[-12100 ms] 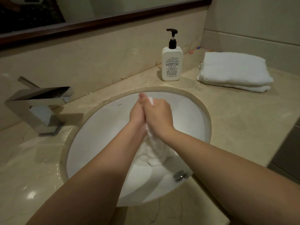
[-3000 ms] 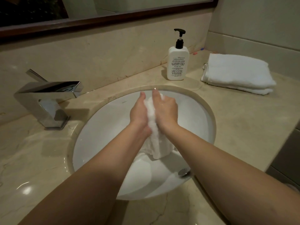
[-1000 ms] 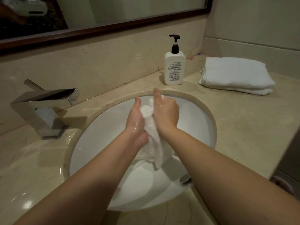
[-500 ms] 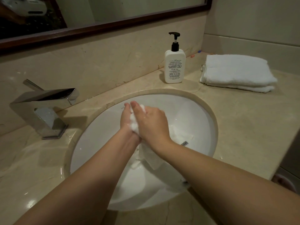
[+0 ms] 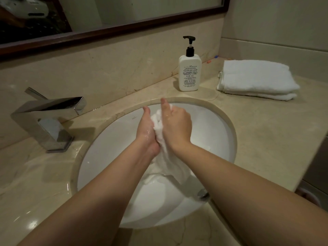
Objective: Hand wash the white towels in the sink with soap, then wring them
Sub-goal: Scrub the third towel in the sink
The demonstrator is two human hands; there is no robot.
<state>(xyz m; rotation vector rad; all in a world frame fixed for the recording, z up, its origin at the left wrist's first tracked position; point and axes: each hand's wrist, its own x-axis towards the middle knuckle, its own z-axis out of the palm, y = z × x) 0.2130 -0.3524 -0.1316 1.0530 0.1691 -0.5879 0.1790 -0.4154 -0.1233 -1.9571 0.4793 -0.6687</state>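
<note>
So, wet towel (image 5: 160,139) sandwiched between left hand (image 5: 146,130) and right hand (image 5: 177,126) over sink (image 5: 221,125), long axis running down from grip toward drain. Fingers mostly straight, palms pressing. Both hands level, neither nearer. Folded towels (image 5: 255,79) wait on surface (image 5: 266,139).

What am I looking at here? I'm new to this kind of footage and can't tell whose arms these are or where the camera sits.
There is no machine here: the camera is worn on a person's head and looks down, so the two bare arms are the wearer's own. The left hand and the right hand press a wet, soapy white towel between their palms over the round white sink; its lower end hangs into the bowl. On the marble counter stand a chrome faucet to the left and a white soap pump bottle behind the sink. Beside the bottle lie folded white towels, looking dry. A mirror's dark frame runs along the top.
</note>
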